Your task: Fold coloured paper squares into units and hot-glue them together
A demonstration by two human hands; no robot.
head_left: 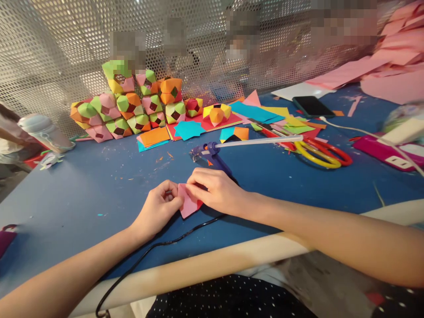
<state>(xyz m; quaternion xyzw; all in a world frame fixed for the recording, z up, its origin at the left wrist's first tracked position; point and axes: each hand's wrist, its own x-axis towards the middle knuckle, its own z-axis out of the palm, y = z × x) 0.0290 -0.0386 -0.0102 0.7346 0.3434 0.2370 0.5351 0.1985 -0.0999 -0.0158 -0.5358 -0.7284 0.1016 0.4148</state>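
Note:
A small folded pink paper [188,202] with a red part showing at its lower right is held over the blue table. My left hand [159,206] pinches its left edge, fingers curled. At its upper right, my right hand [212,190] grips the paper between thumb and fingers. Just beyond my right hand lies a purple glue gun [212,154] with a long white glue stick [261,141] in its back. Part of the gun's handle is hidden behind that hand.
Stacked paper balls [129,106] stand along the mesh at the back. Coloured sheets [255,112], scissors [321,154], a phone [313,107] and a magenta power strip [380,152] lie rightward. A bottle [44,132] stands left. A black cable [165,243] crosses the table's front edge.

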